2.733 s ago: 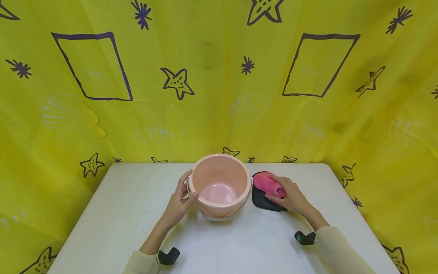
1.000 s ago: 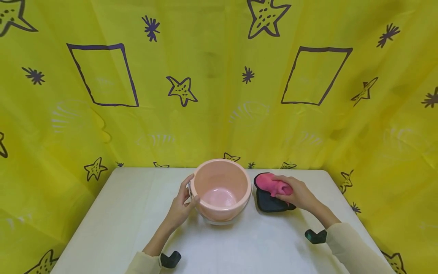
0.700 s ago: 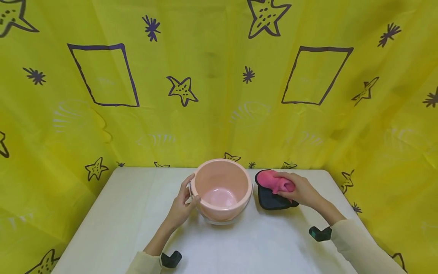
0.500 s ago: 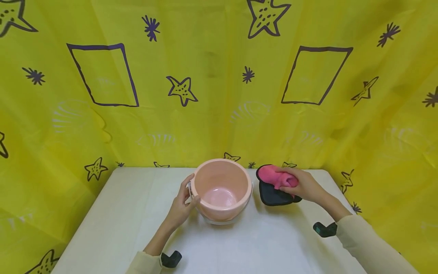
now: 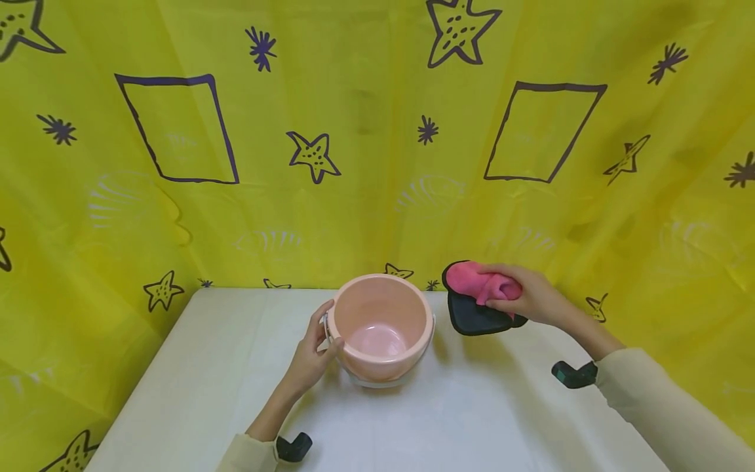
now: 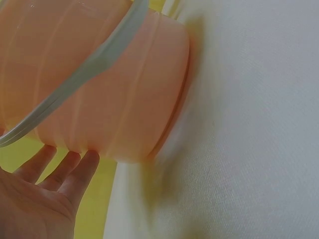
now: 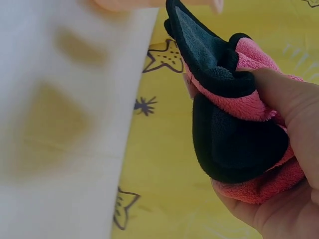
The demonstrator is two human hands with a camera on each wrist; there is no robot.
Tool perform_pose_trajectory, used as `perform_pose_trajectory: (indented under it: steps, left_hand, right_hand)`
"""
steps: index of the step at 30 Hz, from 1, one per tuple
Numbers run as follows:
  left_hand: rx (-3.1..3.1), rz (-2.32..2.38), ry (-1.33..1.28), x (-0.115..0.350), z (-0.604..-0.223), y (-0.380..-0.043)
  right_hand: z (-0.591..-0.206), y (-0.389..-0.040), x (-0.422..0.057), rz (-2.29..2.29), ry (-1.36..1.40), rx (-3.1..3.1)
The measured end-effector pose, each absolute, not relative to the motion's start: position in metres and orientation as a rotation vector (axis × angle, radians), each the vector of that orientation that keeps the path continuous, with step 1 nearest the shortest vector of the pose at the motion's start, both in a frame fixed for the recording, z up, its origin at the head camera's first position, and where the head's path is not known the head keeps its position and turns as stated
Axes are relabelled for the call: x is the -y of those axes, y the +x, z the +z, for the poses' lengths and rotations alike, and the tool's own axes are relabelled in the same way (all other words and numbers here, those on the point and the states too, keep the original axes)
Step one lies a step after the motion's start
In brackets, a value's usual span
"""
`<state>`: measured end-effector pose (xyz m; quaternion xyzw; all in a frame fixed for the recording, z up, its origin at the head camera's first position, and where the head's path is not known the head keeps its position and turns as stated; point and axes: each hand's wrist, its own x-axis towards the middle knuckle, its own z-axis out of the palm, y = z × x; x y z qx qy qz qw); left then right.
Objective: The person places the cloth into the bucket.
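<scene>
The fingers of the right hand are closed on a pink-and-black cloth, thumb on one side and the others opposite, with its soft folds bunched between them. Most of the cloth sticks out past the fingertips toward the bucket, pink part uppermost and the dark part spread beneath it. In the right wrist view the folds are packed so tightly that I cannot tell whether it is one piece or two.

The fingers of the left hand are spread and fairly straight, resting against the bucket's side below its pale handle, tips touching the wall rather than wrapped round it.

As for progress, picking up looks done: the cloth is off the surface, its shadow lying apart below. Letting go of it has not been done, nor has the left hand come away from the bucket.

Farther out, the cloth hangs near the bucket on the right, apart from it and outside its rim. The bucket stands on the surface, its mouth facing up, and a yellow curtain hangs behind everything.
</scene>
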<state>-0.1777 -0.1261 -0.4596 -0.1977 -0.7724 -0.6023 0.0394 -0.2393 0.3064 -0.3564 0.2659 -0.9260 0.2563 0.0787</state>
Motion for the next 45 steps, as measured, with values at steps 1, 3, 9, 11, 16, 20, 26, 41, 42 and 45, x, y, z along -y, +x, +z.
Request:
perform_pose_trajectory:
  steps: [1,3,9,11,16,20,26,41,42,45]
  left_hand:
    - [2.368,-1.845,-0.604,0.126,-0.459,-0.177]
    - [2.363,-1.851,-0.604,0.126,-0.46,-0.177]
    - [2.341,-1.879,-0.602,0.127,-0.462,-0.177]
    - [2.338,-1.878,-0.603,0.127,-0.462,-0.178]
    - [2.343,-1.869,-0.607,0.127,-0.463,-0.178]
    - [2.352,-1.867,-0.593,0.126,-0.461,-0.178]
    - [2.389,-1.856,-0.555,0.124,-0.459,-0.179]
    - [2.416,-1.856,-0.498,0.124,-0.461,-0.178]
    - [2.417,-1.852,-0.497,0.125,-0.465,-0.181]
    - [2.399,-1.838,-0.516,0.128,-0.481,-0.188]
  right_hand:
    - [-0.354,-0.241,-0.306,0.757,0.811,2.756]
    - [-0.348,-0.243,-0.304,0.741,0.832,2.738]
    - [-0.328,-0.249,-0.297,0.697,0.917,2.695]
    - [-0.321,-0.252,-0.293,0.687,0.936,2.688]
    - [-0.308,-0.257,-0.278,0.66,0.954,2.691]
    - [-0.297,-0.258,-0.263,0.666,0.939,2.742]
    - [-0.286,-0.261,-0.24,0.719,1.004,2.821]
    - [-0.3,-0.273,-0.164,0.712,1.32,2.848]
    - [-0.301,-0.274,-0.159,0.71,1.356,2.852]
    - [-0.305,-0.274,-0.145,0.676,1.421,2.9]
